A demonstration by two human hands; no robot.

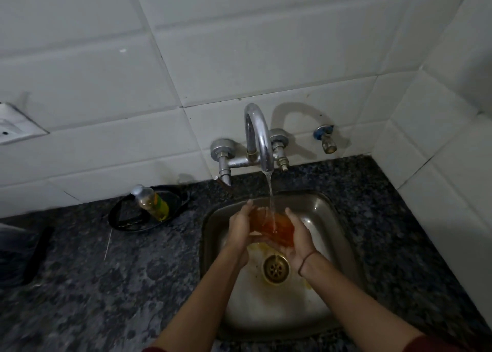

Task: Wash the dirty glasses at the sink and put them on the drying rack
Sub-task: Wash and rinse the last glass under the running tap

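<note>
An orange-tinted glass (271, 225) lies tilted on its side between both my hands, over the steel sink (327, 213). My left hand (241, 228) grips its left end. My right hand (299, 238) cups its right side and underside. Water runs from the chrome tap (259, 139) straight onto the glass. Orange-stained water lies around the brass drain (276, 268) below.
A black pan (125, 216) holding a small bottle with a yellow label (151, 202) sits on the dark granite counter (106, 285) left of the sink. A dark object (18, 256) lies at the far left edge. White tiled walls close the back and right.
</note>
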